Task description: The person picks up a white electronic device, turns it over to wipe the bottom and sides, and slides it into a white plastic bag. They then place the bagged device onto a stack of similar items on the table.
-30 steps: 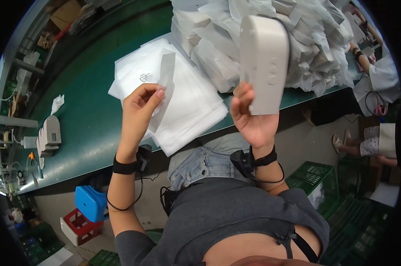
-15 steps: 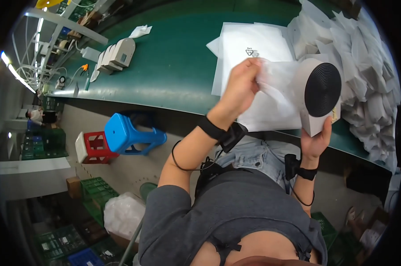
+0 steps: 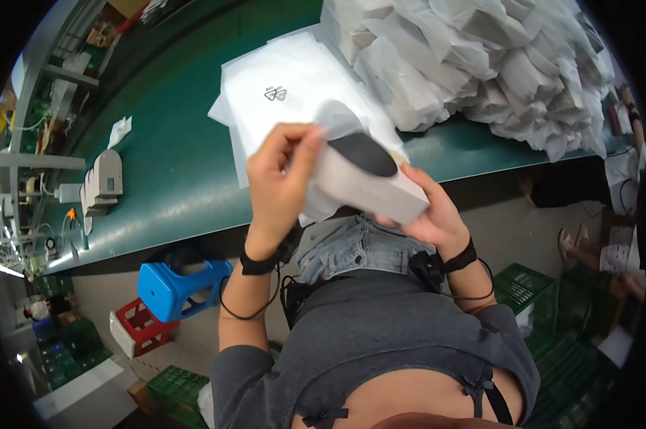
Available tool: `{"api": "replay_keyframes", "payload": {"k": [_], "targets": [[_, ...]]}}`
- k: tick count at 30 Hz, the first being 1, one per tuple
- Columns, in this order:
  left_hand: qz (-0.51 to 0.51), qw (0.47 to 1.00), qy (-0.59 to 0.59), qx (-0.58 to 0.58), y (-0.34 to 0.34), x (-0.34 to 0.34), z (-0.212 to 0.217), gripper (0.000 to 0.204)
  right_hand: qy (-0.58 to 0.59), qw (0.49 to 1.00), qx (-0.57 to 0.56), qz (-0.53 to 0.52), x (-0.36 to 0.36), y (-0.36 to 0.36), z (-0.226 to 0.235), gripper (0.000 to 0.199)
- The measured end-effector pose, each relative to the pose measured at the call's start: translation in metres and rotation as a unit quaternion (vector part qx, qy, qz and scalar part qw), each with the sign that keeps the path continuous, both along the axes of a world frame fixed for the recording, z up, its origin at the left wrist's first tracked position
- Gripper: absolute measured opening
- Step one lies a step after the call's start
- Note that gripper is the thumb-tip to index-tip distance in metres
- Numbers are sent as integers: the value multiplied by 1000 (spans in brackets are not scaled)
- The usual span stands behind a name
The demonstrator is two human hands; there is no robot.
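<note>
Head view: far to the left of the hands, one white device (image 3: pixel 102 180) stands on the green table (image 3: pixel 173 186); below it are one blue stool (image 3: pixel 174 284) and one red stool (image 3: pixel 138 330). The left hand (image 3: pixel 280 179) pinches the thin white foam bag (image 3: pixel 330 121) at its mouth, fingers closed on the film. The right hand (image 3: pixel 426 211) grips from beneath the one white box-shaped appliance with a black oval face (image 3: pixel 369 179), held between both hands over the table edge. To do it well, I think the bag mouth must stay wide and the appliance go in straight. Beyond the hands lies one stack of flat bags (image 3: pixel 294 86); to the right, a heap of bagged pieces (image 3: pixel 494 64), too many to count.
</note>
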State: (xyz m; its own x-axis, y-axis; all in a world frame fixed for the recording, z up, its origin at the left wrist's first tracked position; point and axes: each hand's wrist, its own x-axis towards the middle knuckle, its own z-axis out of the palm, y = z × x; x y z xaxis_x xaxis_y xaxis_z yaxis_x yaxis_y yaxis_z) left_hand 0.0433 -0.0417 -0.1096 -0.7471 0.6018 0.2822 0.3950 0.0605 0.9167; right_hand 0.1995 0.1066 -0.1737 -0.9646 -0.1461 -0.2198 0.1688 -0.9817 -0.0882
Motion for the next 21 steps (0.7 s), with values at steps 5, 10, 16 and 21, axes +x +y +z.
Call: {"api": "replay_keyframes", "payload": {"k": [5, 10, 16, 21], "targets": [[-43, 999, 5, -32, 7, 23, -3, 10, -34, 837, 514, -187, -12, -7, 6, 47], [-26, 976, 217, -2, 27, 30, -4, 7, -10, 764, 618, -187, -15, -6, 5, 51], [-198, 948, 236, -77, 23, 49, -5, 10, 2, 770, 599, -218, -35, -1, 8, 46], [-78, 985, 142, 57, 32, 38, -4, 16, -12, 690, 719, -84, -45, -10, -22, 39]]}}
